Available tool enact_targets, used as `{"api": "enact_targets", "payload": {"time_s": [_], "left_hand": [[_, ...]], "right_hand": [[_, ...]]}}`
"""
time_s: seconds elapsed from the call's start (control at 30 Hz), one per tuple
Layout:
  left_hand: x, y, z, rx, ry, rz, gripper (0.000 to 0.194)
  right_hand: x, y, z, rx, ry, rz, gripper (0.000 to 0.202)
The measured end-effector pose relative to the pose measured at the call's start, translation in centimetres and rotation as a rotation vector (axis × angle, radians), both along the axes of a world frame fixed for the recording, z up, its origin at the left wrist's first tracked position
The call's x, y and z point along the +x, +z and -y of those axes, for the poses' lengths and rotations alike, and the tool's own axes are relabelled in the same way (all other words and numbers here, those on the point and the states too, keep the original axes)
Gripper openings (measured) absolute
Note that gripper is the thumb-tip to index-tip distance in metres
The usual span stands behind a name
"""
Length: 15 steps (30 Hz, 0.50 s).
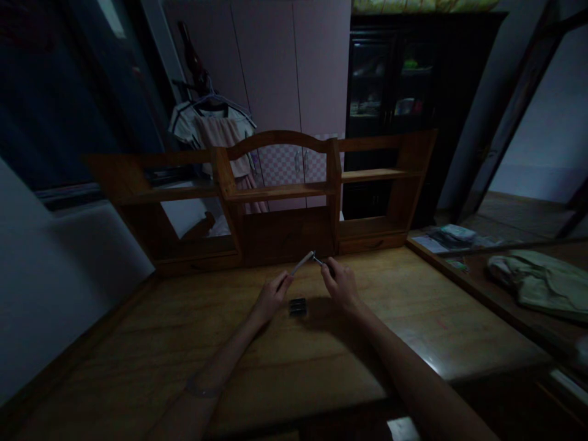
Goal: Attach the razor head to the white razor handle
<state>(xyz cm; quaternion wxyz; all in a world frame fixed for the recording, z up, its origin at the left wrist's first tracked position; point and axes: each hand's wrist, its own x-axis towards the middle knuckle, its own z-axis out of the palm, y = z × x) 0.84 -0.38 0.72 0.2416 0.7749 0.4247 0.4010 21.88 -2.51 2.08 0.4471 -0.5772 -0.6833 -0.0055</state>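
My left hand (274, 294) is closed around the lower end of a slim pale stick-like thing (303, 262), which tilts up to the right. My right hand (340, 283) grips a small shiny metal tool (317, 260), its handle mostly hidden in the fingers. The tips of the two things meet or nearly meet above the desk; whether they touch I cannot tell. Between and below my hands, a small dark block with several ridges or rows (297, 307) lies on the wooden desk (285, 367). The dim light hides finer detail.
A wooden shelf unit (282, 193) stands along the desk's back edge. To the right, a pale garment (542, 282) and papers or plastic bags (448, 236) lie on a lower surface. Clothes hang (215, 128) before a pink wardrobe (294, 67); a dark cabinet (413, 79) stands beside it.
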Motion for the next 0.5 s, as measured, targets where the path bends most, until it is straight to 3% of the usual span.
{"api": "enact_targets", "payload": {"time_s": [0.5], "left_hand": [[-0.01, -0.28, -0.12, 0.009, 0.005, -0.007, 0.036]], "right_hand": [[0.08, 0.17, 0.10, 0.017, 0.001, 0.009, 0.026]]}}
